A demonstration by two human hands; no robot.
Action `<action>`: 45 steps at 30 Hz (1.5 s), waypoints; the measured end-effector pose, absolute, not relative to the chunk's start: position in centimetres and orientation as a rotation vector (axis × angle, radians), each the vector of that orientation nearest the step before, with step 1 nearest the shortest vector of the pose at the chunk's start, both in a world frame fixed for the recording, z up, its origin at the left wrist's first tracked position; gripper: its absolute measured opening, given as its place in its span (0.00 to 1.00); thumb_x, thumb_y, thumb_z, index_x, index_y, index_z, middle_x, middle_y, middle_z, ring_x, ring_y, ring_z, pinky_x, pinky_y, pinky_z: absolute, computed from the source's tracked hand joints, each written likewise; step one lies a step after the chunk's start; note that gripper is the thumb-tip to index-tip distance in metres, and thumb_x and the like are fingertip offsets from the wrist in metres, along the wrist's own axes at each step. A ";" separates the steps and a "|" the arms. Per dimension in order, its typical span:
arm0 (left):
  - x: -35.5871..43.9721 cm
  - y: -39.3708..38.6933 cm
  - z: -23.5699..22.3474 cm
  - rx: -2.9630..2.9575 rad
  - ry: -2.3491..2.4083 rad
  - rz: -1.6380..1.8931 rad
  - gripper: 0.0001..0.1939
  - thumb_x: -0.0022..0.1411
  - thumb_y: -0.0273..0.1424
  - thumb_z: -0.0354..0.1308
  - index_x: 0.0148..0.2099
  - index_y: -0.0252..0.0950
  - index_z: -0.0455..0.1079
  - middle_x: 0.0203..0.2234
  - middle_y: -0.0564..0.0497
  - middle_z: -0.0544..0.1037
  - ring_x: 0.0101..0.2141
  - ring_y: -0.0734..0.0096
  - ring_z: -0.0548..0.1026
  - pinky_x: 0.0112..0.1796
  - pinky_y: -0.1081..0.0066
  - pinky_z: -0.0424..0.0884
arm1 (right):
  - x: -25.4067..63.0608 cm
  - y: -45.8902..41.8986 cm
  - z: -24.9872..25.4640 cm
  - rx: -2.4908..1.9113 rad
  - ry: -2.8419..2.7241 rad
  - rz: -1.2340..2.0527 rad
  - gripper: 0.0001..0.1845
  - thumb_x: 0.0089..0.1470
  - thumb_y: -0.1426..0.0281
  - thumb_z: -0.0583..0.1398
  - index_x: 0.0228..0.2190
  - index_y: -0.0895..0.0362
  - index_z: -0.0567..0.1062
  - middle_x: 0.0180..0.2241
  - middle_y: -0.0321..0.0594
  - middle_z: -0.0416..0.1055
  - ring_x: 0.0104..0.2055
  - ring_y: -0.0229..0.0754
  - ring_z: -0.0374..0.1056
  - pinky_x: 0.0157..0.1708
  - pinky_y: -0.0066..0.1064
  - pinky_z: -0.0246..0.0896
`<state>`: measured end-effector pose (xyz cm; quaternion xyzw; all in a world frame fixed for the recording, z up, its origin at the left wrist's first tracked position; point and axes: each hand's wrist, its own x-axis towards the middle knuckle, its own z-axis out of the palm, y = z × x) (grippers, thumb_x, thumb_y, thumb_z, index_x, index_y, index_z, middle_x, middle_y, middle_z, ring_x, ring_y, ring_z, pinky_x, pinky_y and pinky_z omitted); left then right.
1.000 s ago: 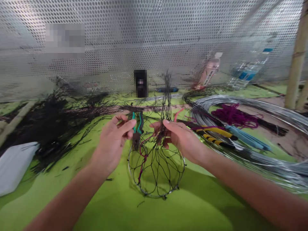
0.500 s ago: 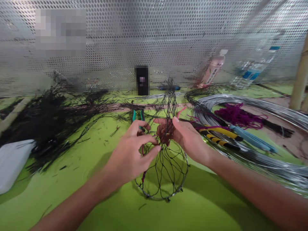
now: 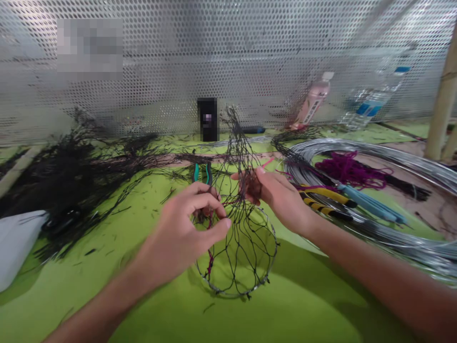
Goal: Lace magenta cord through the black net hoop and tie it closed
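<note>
A black knotted net (image 3: 233, 257) is tied around a thin metal wire ring (image 3: 232, 296) lying on the green surface. Its strands gather into a bunch in the middle and fan out again above. My right hand (image 3: 282, 197) is closed around this gathered bunch; some of its fingers are hidden behind the strands. My left hand (image 3: 189, 219) is at the net's left side, thumb and index finger apart and close to the strands. Its other fingers curl behind and are partly hidden. A magenta cord (image 3: 210, 262) runs up the left of the net.
Green-handled pliers (image 3: 196, 172) lie behind my left hand. To the right are a coil of silver wire (image 3: 378, 233), yellow-black pliers (image 3: 330, 195), a blue-handled tool (image 3: 371, 202) and purple cord (image 3: 352, 169). Black netting (image 3: 71, 176) piles at left. Two bottles, one pink (image 3: 312, 102), stand at the back.
My left hand has moved slightly left, its thumb and index finger coming away from the gathered strands. The net's upper strands have swung left and spread. My right hand still grips the bunch.
</note>
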<state>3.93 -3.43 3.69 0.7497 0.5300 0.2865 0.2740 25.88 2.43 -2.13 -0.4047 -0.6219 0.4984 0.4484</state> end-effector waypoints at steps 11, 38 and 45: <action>3.4 -4.1 4.1 2.011 1.395 1.009 0.02 0.61 0.30 0.61 0.34 0.40 0.73 0.43 0.52 0.67 0.39 0.68 0.69 0.45 0.60 0.65 | 26.9 3.8 -1.1 -1.028 -1.761 1.214 0.24 0.64 0.52 0.53 0.37 0.58 0.78 0.32 0.42 0.74 0.33 0.43 0.68 0.32 0.34 0.60; 2.5 -1.0 2.5 2.043 1.610 0.104 0.21 0.68 0.44 0.52 0.29 0.35 0.73 0.21 0.47 0.77 0.20 0.67 0.71 0.24 0.69 0.59 | 26.0 -0.1 0.7 -0.957 -1.566 1.190 0.10 0.57 0.60 0.67 0.32 0.52 0.81 0.28 0.32 0.70 0.33 0.36 0.64 0.35 0.31 0.57; 1.6 -1.4 2.5 1.772 1.425 0.357 0.13 0.62 0.37 0.62 0.47 0.37 0.73 0.37 0.44 0.84 0.36 0.58 0.82 0.34 0.64 0.75 | 25.9 0.4 0.8 -0.962 -1.520 1.232 0.10 0.57 0.59 0.66 0.32 0.52 0.81 0.28 0.35 0.70 0.33 0.39 0.64 0.33 0.32 0.58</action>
